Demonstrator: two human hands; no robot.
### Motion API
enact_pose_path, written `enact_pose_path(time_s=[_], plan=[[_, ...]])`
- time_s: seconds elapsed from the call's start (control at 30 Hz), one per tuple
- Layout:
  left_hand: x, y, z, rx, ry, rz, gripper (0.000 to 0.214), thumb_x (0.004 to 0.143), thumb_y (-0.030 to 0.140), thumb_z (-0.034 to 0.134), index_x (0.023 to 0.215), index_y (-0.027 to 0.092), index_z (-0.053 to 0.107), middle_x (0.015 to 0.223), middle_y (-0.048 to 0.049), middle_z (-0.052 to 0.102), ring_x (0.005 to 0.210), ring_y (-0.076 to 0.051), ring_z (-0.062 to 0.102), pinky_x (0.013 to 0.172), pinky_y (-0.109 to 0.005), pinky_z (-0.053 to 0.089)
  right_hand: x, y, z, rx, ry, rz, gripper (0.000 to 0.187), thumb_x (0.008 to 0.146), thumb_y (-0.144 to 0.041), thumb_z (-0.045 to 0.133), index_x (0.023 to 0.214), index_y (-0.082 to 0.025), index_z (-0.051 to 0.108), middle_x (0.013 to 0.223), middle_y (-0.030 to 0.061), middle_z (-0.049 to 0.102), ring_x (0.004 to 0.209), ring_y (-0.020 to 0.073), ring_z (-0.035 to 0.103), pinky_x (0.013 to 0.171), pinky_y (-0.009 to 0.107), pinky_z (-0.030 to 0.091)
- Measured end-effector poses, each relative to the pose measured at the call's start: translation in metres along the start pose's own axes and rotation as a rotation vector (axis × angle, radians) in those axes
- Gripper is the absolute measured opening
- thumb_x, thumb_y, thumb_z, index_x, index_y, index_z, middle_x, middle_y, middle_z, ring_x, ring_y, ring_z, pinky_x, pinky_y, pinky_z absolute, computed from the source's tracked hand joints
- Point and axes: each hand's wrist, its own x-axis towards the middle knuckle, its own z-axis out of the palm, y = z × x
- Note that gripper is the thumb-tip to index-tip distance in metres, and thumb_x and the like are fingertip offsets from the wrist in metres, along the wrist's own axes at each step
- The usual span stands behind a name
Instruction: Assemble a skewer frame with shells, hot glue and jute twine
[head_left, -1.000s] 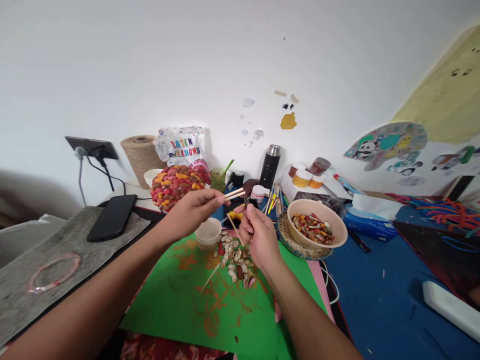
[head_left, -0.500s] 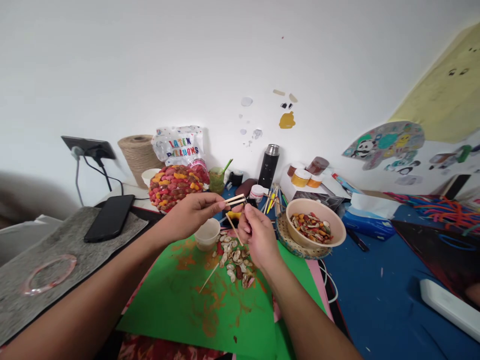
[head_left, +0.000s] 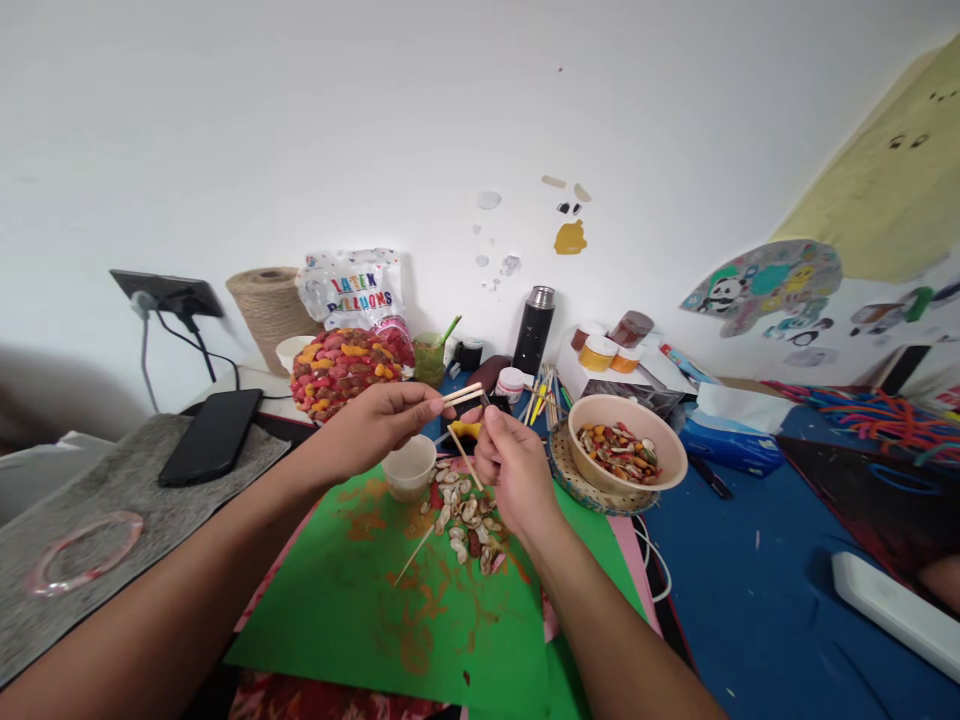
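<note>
My left hand [head_left: 397,415] is closed in a pinch on a pair of thin wooden sticks [head_left: 463,394], which point right toward my right hand [head_left: 514,460]. That hand is closed too, with a small, dark, thin piece [head_left: 484,399] showing at its fingertips, against the stick ends. What it is I cannot make out. Below the hands, peanut shells [head_left: 454,490] lie in a loose pile on green paper [head_left: 337,620] smeared with orange-brown paint. One stick [head_left: 465,458] slants beside my right fingers, another [head_left: 414,556] lies on the paper. A white cup [head_left: 409,470] stands under my left hand.
Right of my hands, a cream bowl [head_left: 671,450] of painted shells rests on a woven tray [head_left: 562,465]. Behind stand a black flask [head_left: 533,330] and paint jars [head_left: 598,352]. At left are a ball covered in painted shells [head_left: 341,372], a twine spool [head_left: 266,315] and a phone [head_left: 211,437].
The view has shifted slightly, moving everything a little to the left. Both hands keep their grips, and the wooden sticks stay close to my right fingertips.
</note>
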Motion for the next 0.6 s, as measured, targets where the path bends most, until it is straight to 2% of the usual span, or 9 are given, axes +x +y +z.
enact_pose_path(time_s=[0.37,0.6], plan=[[-0.0005,0.0061,0.0012,-0.008,-0.025,0.001,0.045,0.096,0.06,0.061,0.087,0.016,0.068,0.06,0.0074,0.037,0.053,-0.01,0.032,0.048,-0.023,0.024,0.0002,0.0015,-0.0005,0.037,-0.038,0.042,0.046,0.086,-0.062,0.079,0.09,-0.016,0.075,0.054,-0.012,0.03,0.042,0.004,0.018,0.041,0.022,0.012],[-0.0018,0.0093,0.0006,0.034,-0.022,0.008,0.046,0.096,0.059,0.058,0.089,0.016,0.07,0.059,0.0075,0.037,0.053,-0.011,0.032,0.049,-0.024,0.024,0.0002,0.0026,-0.0008,-0.008,-0.012,0.025,0.048,0.086,-0.064,0.077,0.089,-0.016,0.074,0.054,-0.0129,0.028,0.041,0.0041,0.017,0.041,0.022,0.013]])
